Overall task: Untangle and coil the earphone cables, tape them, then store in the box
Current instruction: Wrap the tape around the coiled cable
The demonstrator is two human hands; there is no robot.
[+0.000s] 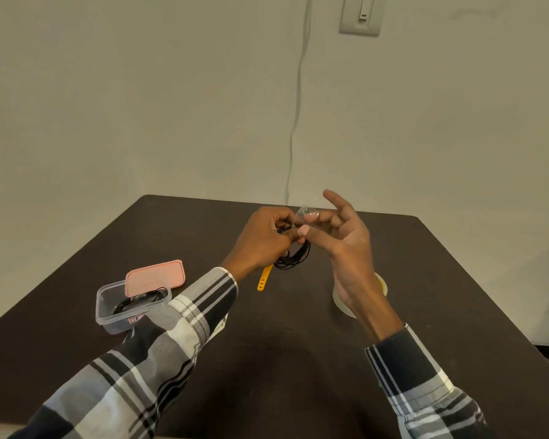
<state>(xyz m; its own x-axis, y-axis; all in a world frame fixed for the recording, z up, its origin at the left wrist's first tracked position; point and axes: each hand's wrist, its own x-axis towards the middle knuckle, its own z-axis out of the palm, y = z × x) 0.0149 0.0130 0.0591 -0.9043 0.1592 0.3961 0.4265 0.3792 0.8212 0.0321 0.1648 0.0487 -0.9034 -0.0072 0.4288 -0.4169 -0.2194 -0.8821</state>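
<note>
Two coiled earphone cables (293,256) (140,301), one box (114,318), one lid (155,277), one tape roll (343,301), one yellow strap (264,278).

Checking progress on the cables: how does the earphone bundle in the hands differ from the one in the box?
The coiled cable in hand hangs above the table, gripped by the left hand; the cable in the box lies inside the clear box. The right hand pinches a clear tape piece beside the held cable; whether the boxed one is taped cannot be told. Both are black and coiled.
</note>
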